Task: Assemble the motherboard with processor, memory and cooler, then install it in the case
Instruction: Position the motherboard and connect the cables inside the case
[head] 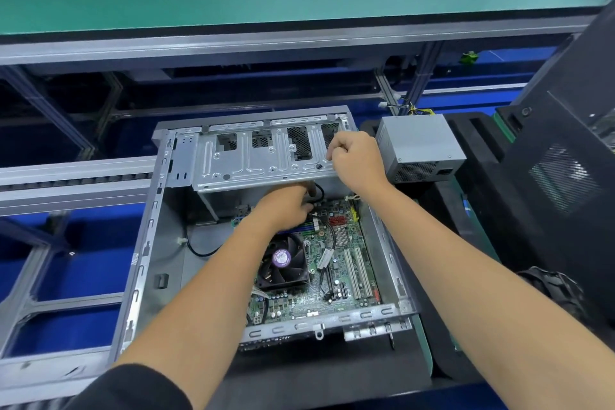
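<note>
The greatest risk was judged to lie at the upper centre of the frame, where the left hand (287,206) was reached under the raised drive cage (263,156) with its fingers curled about a black cable (318,191) near the top edge of the board (336,263); whether the cable was truly pinched could not be told, since the fingertips were hidden. A plug forced in crooked there could have bent pins, and a slack cable could have been trapped beneath the cage. The cage was held at its right edge by the right hand (354,160), fingers closed on the metal; had that hold slipped, the cage could have dropped onto the left hand or the board. The board was seen lying flat inside the open case (146,243) in the middle of the frame, green and crowded with parts, the cooler (283,261) with its black fan and purple label seated at its left, and white slots at its right. A grey power supply (419,150) stood outside the case at upper right, on the dark worktop (332,373).
</note>
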Demonstrator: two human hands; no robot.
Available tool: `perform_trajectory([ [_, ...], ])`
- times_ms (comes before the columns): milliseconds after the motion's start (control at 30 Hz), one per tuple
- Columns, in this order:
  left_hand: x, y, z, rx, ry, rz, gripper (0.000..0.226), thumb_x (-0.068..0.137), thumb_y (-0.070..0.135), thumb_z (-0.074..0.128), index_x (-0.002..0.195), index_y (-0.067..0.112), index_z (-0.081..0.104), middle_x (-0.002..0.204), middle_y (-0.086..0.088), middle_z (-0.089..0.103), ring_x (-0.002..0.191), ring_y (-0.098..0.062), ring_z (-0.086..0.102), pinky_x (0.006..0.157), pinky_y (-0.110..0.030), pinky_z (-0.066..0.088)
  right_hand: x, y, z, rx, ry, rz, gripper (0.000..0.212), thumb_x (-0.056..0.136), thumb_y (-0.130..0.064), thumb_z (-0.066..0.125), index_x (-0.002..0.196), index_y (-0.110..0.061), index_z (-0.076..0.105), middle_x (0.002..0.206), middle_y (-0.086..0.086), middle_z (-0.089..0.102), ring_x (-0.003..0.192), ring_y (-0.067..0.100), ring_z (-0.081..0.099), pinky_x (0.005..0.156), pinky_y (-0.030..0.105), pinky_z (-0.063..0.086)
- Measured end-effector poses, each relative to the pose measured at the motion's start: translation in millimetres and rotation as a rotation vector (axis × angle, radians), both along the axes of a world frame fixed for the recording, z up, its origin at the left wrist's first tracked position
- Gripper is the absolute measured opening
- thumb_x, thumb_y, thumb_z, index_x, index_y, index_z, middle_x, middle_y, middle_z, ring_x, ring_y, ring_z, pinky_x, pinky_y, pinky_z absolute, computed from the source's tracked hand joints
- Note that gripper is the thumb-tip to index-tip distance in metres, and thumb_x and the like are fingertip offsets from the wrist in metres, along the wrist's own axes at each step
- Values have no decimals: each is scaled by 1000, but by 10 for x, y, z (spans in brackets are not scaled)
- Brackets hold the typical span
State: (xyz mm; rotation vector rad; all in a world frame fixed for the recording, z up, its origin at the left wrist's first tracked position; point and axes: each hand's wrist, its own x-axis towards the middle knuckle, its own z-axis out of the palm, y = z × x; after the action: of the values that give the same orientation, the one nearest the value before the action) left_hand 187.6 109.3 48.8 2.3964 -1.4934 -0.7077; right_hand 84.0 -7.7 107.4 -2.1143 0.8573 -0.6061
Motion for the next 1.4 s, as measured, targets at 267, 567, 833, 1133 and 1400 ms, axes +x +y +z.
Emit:
perform_trajectory([
  [267,-518,-93,220,398,220,-564,18,67,23,80,80,32,71,110,12,62,95,-6,53,94,-34,36,2,-14,8,-6,13,12,31,74,2,44,57,-19,61,43,-26,50,41,-2,45,53,23,42],
  [567,-664,-121,116,502,-102,-746,15,66,32,81,76,24,73,112,7,51,119,-19,27,109,-45,18,-9,-8,24,20,-9,25,36,74,4,43,54,-23,56,44,-28,51,41,-5,45,48,19,32],
  [833,-302,-116,148,10,295,-266,18,94,11,50,83,25,48,73,8,58,68,-12,56,56,-21,39,-4,-22,15,43,-34,9,32,74,2,44,57,-18,62,43,-26,51,41,-3,44,49,19,34],
  [1133,-272,-275,-135,-102,315,-29,30,95,10,41,115,21,59,103,-2,67,70,-4,55,53,-16,38,-11,-26,13,65,-49,-3,27,73,4,44,63,-9,65,43,-13,51,42,5,43,49,25,39],
  [1400,-265,-469,-217,-92,230,158,18,94,19,53,111,25,58,109,1,64,89,-19,60,72,-31,50,-8,-28,13,45,-45,-15,27,74,4,44,63,-9,66,51,-4,56,48,17,49,51,39,50],
])
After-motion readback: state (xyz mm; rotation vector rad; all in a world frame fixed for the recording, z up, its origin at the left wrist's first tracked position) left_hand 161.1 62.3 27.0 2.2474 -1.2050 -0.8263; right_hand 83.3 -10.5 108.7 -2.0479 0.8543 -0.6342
